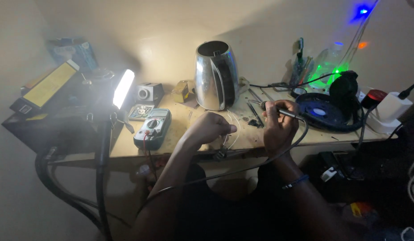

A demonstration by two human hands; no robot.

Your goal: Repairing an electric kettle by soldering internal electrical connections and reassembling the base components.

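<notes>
Head view showed the right hand [278,127] with its grip clamped around a soldering iron [285,112], the handle's long axis running up and to the right, the tip pointing left toward the thin white wires [231,129]. Left hand [209,127] was closed, pinching those wires at the front of the desk [180,134]. Wires lay just left of the iron's tip, between the two hands; the left hand was touching them, the right hand near. Iron's dark cord [242,169] looped down below the desk edge. Also noted behind and beside: a steel kettle [215,76], a multimeter [153,128], a bright work lamp [123,88].
</notes>
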